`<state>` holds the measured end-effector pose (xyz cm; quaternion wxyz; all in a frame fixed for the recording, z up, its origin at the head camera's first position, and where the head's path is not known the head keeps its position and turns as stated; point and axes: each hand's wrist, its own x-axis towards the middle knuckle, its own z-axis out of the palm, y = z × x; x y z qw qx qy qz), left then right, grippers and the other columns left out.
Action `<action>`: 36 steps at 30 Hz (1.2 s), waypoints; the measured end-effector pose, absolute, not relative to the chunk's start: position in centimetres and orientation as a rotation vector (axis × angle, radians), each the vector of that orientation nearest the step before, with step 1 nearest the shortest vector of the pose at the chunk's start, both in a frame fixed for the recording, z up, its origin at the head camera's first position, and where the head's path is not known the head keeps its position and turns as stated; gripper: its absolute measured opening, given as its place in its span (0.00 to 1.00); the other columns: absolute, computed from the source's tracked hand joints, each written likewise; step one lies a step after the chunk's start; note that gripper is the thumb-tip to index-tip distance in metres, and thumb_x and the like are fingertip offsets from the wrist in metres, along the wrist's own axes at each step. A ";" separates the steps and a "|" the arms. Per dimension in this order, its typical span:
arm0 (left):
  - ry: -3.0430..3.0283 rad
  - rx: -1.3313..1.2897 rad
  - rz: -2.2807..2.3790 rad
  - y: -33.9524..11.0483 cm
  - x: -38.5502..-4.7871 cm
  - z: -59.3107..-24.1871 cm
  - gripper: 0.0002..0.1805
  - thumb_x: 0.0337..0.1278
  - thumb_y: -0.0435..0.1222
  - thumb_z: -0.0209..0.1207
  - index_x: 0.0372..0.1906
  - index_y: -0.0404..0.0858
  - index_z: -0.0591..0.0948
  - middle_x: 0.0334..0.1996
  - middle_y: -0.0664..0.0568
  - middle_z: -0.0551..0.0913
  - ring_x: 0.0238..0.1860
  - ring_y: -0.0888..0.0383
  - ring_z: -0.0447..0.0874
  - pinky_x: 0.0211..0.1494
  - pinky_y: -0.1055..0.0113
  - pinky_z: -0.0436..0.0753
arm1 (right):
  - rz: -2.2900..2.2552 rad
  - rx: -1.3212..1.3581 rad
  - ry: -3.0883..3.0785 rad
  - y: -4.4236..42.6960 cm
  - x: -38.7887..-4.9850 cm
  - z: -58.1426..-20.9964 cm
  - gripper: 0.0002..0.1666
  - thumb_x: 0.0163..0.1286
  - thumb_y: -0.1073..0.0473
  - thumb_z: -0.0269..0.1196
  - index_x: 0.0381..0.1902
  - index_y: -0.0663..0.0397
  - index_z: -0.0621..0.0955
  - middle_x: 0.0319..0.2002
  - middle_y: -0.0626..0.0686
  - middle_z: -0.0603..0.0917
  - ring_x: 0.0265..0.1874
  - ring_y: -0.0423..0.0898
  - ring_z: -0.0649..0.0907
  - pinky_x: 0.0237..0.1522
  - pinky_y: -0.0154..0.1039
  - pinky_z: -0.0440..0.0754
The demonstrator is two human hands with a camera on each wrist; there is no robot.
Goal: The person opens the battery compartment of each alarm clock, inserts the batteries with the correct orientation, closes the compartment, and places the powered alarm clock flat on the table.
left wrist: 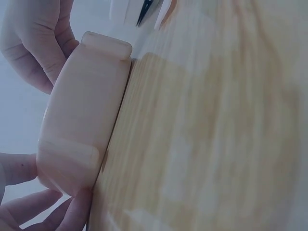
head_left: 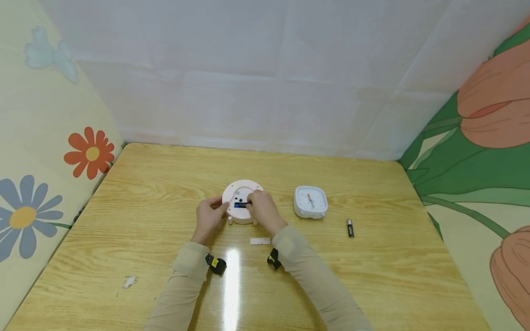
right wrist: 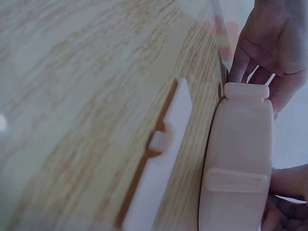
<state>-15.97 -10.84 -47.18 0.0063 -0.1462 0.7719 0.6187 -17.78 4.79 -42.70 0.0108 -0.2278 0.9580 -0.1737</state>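
Note:
A round pink clock [head_left: 228,192] lies face down on the table, its back up and its battery slot uncovered. Inside the slot sits a dark blue battery [head_left: 239,205]. My left hand [head_left: 208,218] grips the clock's left side, thumb on top and fingers along the edge; the left wrist view shows these fingers against the pink casing [left wrist: 86,96]. Over the slot's right end, my right hand [head_left: 265,210] has curled fingers that pinch the battery's end; the fingertips are partly hidden. A pale battery cover [head_left: 260,241] lies in front of the clock, also near it in the right wrist view.
A white square alarm clock [head_left: 310,202] stands to the right, its face tilted up. Farther right lies a loose black battery [head_left: 350,228]. A small white scrap [head_left: 129,282] is at the table's front left. A white cloth wall [head_left: 256,92] rises behind the wooden table [head_left: 165,170].

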 end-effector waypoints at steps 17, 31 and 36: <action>2.502 -0.428 1.883 -10.9 -16.0 -47.1 0.17 0.54 0.31 0.59 0.49 0.27 0.78 0.42 0.37 0.80 0.41 0.50 0.78 0.36 0.71 0.80 | -0.476 -0.731 2.961 5.0 -18.0 -42.6 0.05 0.60 0.67 0.61 0.30 0.61 0.85 0.28 0.54 0.80 0.31 0.46 0.78 0.36 0.36 0.79; 2.467 -0.451 1.894 -10.8 -15.9 -46.9 0.17 0.55 0.31 0.58 0.49 0.27 0.77 0.43 0.37 0.79 0.41 0.50 0.77 0.38 0.70 0.81 | -0.546 -0.561 2.955 4.9 -18.1 -42.4 0.04 0.59 0.65 0.63 0.29 0.60 0.84 0.29 0.53 0.83 0.31 0.46 0.81 0.37 0.36 0.80; 2.429 -0.455 1.931 -10.9 -15.8 -46.9 0.18 0.55 0.30 0.58 0.51 0.26 0.75 0.43 0.37 0.78 0.42 0.50 0.76 0.39 0.71 0.81 | -0.618 -0.545 2.929 5.0 -18.3 -42.4 0.04 0.59 0.64 0.64 0.30 0.59 0.85 0.30 0.52 0.84 0.31 0.45 0.81 0.35 0.35 0.80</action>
